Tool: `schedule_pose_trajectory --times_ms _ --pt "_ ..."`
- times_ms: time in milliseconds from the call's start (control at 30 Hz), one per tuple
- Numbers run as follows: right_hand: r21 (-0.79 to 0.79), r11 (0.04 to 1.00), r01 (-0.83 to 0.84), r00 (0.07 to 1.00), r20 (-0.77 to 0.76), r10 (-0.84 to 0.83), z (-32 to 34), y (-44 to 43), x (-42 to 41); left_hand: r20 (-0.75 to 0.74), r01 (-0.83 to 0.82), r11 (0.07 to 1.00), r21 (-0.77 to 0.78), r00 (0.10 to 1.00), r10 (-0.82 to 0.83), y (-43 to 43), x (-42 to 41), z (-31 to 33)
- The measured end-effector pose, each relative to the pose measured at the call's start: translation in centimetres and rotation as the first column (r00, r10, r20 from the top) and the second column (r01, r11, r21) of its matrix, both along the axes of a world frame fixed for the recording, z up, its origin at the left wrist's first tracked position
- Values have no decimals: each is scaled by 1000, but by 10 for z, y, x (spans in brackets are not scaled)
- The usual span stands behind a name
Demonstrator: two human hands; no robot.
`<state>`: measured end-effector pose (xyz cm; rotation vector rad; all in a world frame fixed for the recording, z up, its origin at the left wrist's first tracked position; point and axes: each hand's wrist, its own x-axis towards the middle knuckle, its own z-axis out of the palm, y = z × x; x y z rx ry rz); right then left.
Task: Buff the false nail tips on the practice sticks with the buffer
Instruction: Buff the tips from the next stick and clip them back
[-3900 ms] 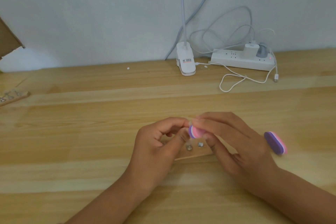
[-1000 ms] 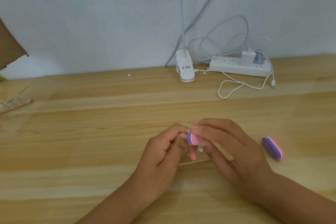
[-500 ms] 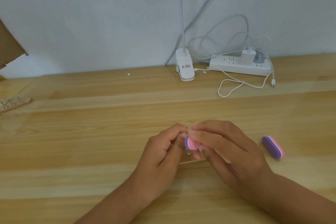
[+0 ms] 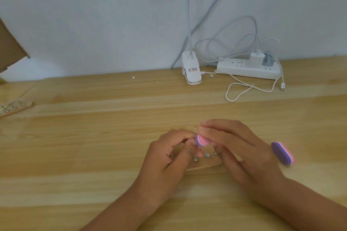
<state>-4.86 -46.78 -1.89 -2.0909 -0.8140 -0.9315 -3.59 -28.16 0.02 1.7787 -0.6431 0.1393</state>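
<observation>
My right hand [image 4: 238, 148] grips a small pink and purple buffer [image 4: 200, 141] by its far end, its near end pressed against whatever my left hand [image 4: 167, 159] pinches between thumb and fingers. That held piece, probably a practice stick with a nail tip, is hidden by my fingers. Under both hands lies a wooden holder [image 4: 203, 164] with metal studs [image 4: 207, 155] showing along its top.
A second purple and pink buffer [image 4: 283, 153] lies on the wooden table [image 4: 93, 146] to the right of my right hand. Another wooden holder with sticks [image 4: 14, 108] sits far left. A clip lamp base [image 4: 191, 71], a power strip [image 4: 246, 69] and loose cables line the back.
The buffer has shifted slightly up and right along the held piece, and more metal studs of the holder show under my hands. Both hands stay in the same place.
</observation>
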Motion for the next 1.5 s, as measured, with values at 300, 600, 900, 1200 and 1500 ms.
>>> schedule_pose_trajectory --times_ms 300,600,900,1200,1500 --pt "-14 998 -56 998 20 56 -3 0 2 40 -115 992 50 993 113 0 0 0" --pt "-75 994 -74 996 34 77 -2 1 1 39 -94 995 15 995 94 0 2 0" --pt "-85 996 -23 998 55 27 -1 0 1 29 -91 996 -5 995 91 1 2 -3" --pt "-22 996 86 995 -39 -87 -2 -3 5 -14 -115 993 -25 993 114 1 3 -5" --pt "2 1000 21 1000 -21 -21 -1 1 1 -14 -123 992 -17 992 123 1 5 -2"
